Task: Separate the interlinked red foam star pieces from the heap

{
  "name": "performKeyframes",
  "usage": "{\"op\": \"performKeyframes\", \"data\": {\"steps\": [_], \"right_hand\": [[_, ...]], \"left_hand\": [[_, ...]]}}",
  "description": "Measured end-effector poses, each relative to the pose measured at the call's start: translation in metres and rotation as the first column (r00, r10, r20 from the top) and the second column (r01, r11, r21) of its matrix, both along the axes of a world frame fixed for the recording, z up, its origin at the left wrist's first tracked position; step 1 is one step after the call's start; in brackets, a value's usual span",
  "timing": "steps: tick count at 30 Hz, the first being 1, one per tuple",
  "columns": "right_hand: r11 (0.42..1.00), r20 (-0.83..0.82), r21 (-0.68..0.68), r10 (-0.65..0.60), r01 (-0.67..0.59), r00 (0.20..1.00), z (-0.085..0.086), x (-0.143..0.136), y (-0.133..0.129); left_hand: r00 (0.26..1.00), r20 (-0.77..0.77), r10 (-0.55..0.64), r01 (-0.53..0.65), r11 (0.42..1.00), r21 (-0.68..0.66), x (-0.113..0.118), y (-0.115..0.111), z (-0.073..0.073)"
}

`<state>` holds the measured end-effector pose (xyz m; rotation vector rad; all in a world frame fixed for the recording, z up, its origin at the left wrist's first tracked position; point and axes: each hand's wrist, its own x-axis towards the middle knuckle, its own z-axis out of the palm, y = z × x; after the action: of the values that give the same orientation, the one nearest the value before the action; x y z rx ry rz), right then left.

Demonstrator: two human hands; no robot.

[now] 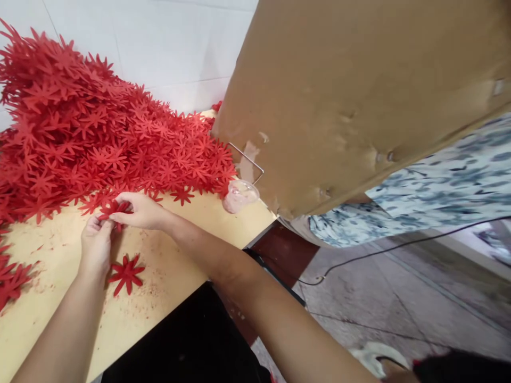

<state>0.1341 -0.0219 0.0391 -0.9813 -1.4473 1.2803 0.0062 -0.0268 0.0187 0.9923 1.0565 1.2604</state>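
Between my two hands is a red flower-shaped cutout point(113, 210) with narrow petals, held just above the pale yellow table. My left hand point(96, 242) pinches its near left side. From the right, my right hand point(139, 211) grips the other side with thumb and fingers. The fingers partly cover the cutout, so I cannot tell whether it is one piece or several layers. Just below my hands, another red flower cutout point(126, 274) lies flat on the table. Behind them rises a large heap of the same red cutouts point(99, 138).
More red cutouts point(11, 279) lie at the left edge. A clear plastic dish point(241, 196) stands beside a bent metal wire point(255, 164). A big brown covered panel point(343, 106) fills the right, with patterned fabric point(439, 186) below it. A black cable point(371, 250) crosses above the floor. Red crumbs dot the table point(175, 255).
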Motion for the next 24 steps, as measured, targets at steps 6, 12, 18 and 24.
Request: {"op": "performKeyframes", "data": {"steps": [6,12,18,24], "right_hand": [[0.989,0.030,-0.010,-0.145,0.146,0.989,-0.012,0.002,0.001],[0.965,0.075,0.096,-0.250,0.242,0.965,-0.018,0.005,0.000],[0.995,-0.136,-0.058,-0.090,0.083,0.987,-0.018,0.004,-0.006],[0.997,-0.207,-0.056,0.032,-0.044,0.978,-0.022,0.015,-0.008]], "left_hand": [[0.998,0.070,-0.004,0.011,0.995,-0.099,0.005,-0.002,0.010],[0.998,0.039,-0.055,0.059,0.990,-0.131,0.005,-0.001,0.010],[0.998,-0.005,-0.056,0.056,0.997,-0.047,0.012,-0.001,0.003],[0.987,-0.083,-0.138,0.135,0.990,-0.042,0.016,-0.004,0.000]]}}
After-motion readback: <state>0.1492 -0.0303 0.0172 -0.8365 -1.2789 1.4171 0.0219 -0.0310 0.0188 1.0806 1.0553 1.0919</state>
